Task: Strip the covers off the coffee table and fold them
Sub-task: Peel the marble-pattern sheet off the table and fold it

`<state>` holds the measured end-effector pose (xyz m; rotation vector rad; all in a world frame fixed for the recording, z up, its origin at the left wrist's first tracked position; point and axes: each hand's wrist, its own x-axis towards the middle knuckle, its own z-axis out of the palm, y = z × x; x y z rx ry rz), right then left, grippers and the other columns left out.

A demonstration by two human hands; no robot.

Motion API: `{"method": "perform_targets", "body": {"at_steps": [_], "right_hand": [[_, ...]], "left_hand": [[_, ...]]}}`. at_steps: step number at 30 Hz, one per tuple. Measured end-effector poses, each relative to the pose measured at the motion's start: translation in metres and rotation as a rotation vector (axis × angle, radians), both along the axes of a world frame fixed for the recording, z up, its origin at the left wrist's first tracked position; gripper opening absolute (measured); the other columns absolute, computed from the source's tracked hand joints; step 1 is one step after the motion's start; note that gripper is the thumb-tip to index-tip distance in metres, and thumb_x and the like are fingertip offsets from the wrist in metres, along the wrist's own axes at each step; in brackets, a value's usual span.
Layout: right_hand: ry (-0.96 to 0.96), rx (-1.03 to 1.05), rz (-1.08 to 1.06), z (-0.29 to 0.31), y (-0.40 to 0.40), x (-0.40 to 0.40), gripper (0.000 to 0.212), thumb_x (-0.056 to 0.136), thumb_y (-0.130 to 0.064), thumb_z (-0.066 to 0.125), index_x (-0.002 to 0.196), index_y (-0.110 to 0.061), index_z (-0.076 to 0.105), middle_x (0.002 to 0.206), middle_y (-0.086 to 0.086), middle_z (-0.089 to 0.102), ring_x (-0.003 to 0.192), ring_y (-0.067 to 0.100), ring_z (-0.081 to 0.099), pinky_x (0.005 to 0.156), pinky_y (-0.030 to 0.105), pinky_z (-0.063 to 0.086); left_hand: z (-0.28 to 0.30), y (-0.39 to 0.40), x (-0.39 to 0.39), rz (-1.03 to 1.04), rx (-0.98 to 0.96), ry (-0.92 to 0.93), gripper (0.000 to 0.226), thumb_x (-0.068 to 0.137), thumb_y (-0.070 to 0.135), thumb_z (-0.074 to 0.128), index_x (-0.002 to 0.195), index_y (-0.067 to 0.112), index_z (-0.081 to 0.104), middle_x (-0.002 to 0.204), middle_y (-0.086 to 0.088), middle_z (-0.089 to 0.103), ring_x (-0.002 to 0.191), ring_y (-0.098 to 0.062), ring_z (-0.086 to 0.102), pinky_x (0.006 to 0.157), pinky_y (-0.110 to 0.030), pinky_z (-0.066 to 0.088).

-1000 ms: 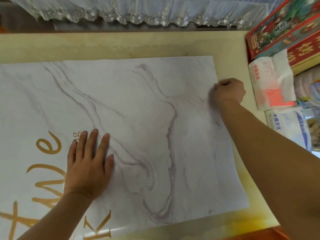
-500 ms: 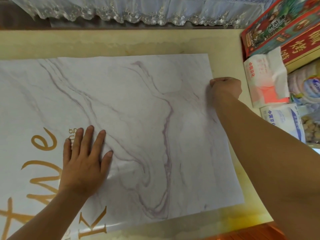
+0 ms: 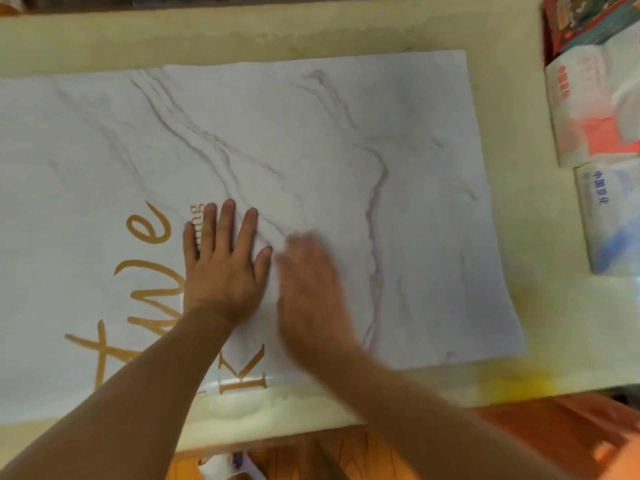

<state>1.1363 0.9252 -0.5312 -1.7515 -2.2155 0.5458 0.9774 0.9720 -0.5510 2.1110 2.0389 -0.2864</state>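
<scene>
Marble-print cover (image 3: 311, 150) lies flat across the surface (image 3: 277, 32), filling most of the frame from left edge to right of centre; gold lettering on its lower-left part. Its upper edge looks like two layers, w/ a step near upper centre.

Left hand (image 3: 221, 268), centre-left of frame: palm down, fingers straight & spread, pressing on the cover just right of the gold letters. Right hand (image 3: 311, 282) is just beside it, centre of frame, over the cover; motion-blurred, fingers look extended rather than curled, nothing held. Can't tell if it touches the cover.

Bare yellowish surface shows along the top, right side & bottom edge of the cover. Right edge of frame: white/red packet (image 3: 588, 109) above a white/blue packet (image 3: 609, 220), both well apart from the cover; colourful boxes (image 3: 585, 19) in upper right corner. Orange-brown floor (image 3: 381, 452) at bottom.
</scene>
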Motion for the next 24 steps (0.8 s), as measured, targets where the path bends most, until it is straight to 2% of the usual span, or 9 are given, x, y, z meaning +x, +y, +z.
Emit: {"method": "perform_targets", "body": {"at_steps": [2, 7, 10, 12, 15, 18, 20, 22, 24], "right_hand": [[-0.054, -0.17, 0.066, 0.001, -0.055, -0.031, 0.065, 0.099, -0.021, 0.035, 0.159, -0.006, 0.015, 0.167, 0.012, 0.008, 0.155, 0.027, -0.001, 0.125, 0.049, 0.011], [-0.184, -0.206, 0.007, -0.013, -0.064, -0.038, 0.062, 0.105, -0.032, 0.029, 0.16, -0.008, 0.011, 0.168, 0.008, 0.002, 0.154, 0.026, -0.01, 0.125, 0.05, 0.006], [-0.224, -0.172, -0.002, -0.014, -0.067, -0.042, 0.062, 0.105, -0.032, 0.03, 0.159, -0.008, 0.014, 0.168, 0.009, 0.005, 0.155, 0.027, -0.007, 0.124, 0.051, 0.008], [-0.251, -0.148, -0.025, -0.015, -0.068, -0.043, 0.061, 0.104, -0.031, 0.033, 0.159, -0.008, 0.018, 0.168, 0.009, 0.01, 0.155, 0.027, -0.001, 0.124, 0.051, 0.01], [-0.278, -0.143, -0.049, -0.015, -0.068, -0.046, 0.061, 0.104, -0.032, 0.033, 0.158, -0.008, 0.02, 0.167, 0.008, 0.011, 0.155, 0.026, 0.001, 0.124, 0.049, 0.01], [-0.277, -0.112, -0.039, -0.018, -0.07, -0.048, 0.059, 0.105, -0.031, 0.033, 0.158, -0.007, 0.021, 0.167, 0.008, 0.013, 0.155, 0.026, 0.002, 0.125, 0.049, 0.011], [-0.26, -0.104, -0.112, -0.012, -0.069, -0.053, 0.056, 0.103, -0.026, 0.037, 0.154, -0.004, 0.032, 0.164, 0.01, 0.023, 0.154, 0.029, 0.012, 0.124, 0.05, 0.015], [-0.188, -0.071, -0.229, 0.0, -0.066, -0.079, 0.048, 0.098, -0.021, 0.039, 0.141, -0.002, 0.049, 0.154, 0.015, 0.041, 0.148, 0.034, 0.028, 0.121, 0.052, 0.023], [-0.144, -0.076, -0.159, 0.009, -0.061, -0.121, 0.049, 0.098, -0.024, 0.035, 0.14, -0.003, 0.048, 0.15, 0.018, 0.044, 0.145, 0.035, 0.032, 0.12, 0.052, 0.025]], "left_hand": [[-0.003, -0.002, -0.002, 0.007, 0.004, -0.015, 0.067, 0.102, 0.059, 0.002, 0.161, 0.029, -0.005, 0.17, -0.006, -0.008, 0.156, -0.028, -0.014, 0.125, -0.055, -0.001], [0.01, -0.009, 0.001, 0.014, 0.079, -0.134, 0.062, 0.106, 0.052, 0.014, 0.162, 0.025, 0.008, 0.17, -0.009, 0.003, 0.157, -0.03, -0.005, 0.125, -0.054, 0.002], [0.024, -0.056, -0.019, 0.028, 0.213, -0.227, 0.056, 0.109, 0.042, 0.026, 0.159, 0.016, 0.027, 0.167, -0.017, 0.019, 0.156, -0.034, 0.008, 0.126, -0.052, 0.007], [0.026, -0.097, -0.05, -0.016, 0.215, -0.215, 0.056, 0.108, 0.04, 0.029, 0.157, 0.014, 0.032, 0.165, -0.018, 0.022, 0.155, -0.035, 0.011, 0.125, -0.053, 0.008], [0.02, -0.124, -0.096, -0.09, 0.133, -0.139, 0.058, 0.106, 0.044, 0.033, 0.157, 0.017, 0.033, 0.166, -0.014, 0.021, 0.156, -0.032, 0.009, 0.125, -0.055, 0.009], [0.01, -0.125, -0.107, -0.066, 0.066, -0.074, 0.059, 0.106, 0.046, 0.026, 0.159, 0.018, 0.029, 0.168, -0.013, 0.016, 0.157, -0.031, 0.002, 0.125, -0.056, 0.008], [0.01, -0.125, -0.105, -0.065, 0.05, -0.067, 0.06, 0.107, 0.047, 0.022, 0.16, 0.019, 0.026, 0.169, -0.012, 0.013, 0.157, -0.03, -0.002, 0.125, -0.055, 0.006], [0.008, -0.126, -0.108, -0.062, 0.054, -0.077, 0.06, 0.107, 0.049, 0.023, 0.16, 0.02, 0.024, 0.169, -0.012, 0.011, 0.157, -0.03, -0.004, 0.125, -0.056, 0.006], [0.003, -0.126, -0.111, -0.073, 0.054, -0.078, 0.065, 0.105, 0.051, 0.033, 0.161, 0.019, 0.022, 0.169, -0.013, 0.008, 0.157, -0.031, -0.005, 0.125, -0.057, 0.007]]}}
